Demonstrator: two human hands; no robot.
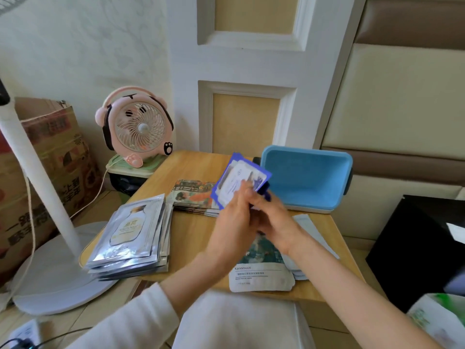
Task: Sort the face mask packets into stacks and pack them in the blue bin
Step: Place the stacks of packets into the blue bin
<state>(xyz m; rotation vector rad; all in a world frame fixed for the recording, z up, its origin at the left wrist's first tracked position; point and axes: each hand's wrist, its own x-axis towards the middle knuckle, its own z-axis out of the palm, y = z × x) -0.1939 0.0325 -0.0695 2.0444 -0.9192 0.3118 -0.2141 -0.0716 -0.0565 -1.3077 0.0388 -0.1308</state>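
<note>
Blue-bordered mask packets [239,183] held as a bundle, fingers of left hand [234,222] and right hand [274,217] curled round it, above surface [196,233] middle, beside blue bin [302,150] at far right corner. Judged: stacking step. Next: square edges, lower into bin.

Both hands are held together above the middle of the table [191,233], well in from its near edge. The left hand [232,222] is raised, fingers curled round a fan of blue-edged packets [239,182]. The right hand [275,217] is closed on their lower right corner (fingertips blurred). The left forearm [191,270] is met by a white sleeve [136,313]; the right forearm [339,280] is left bare.
</note>
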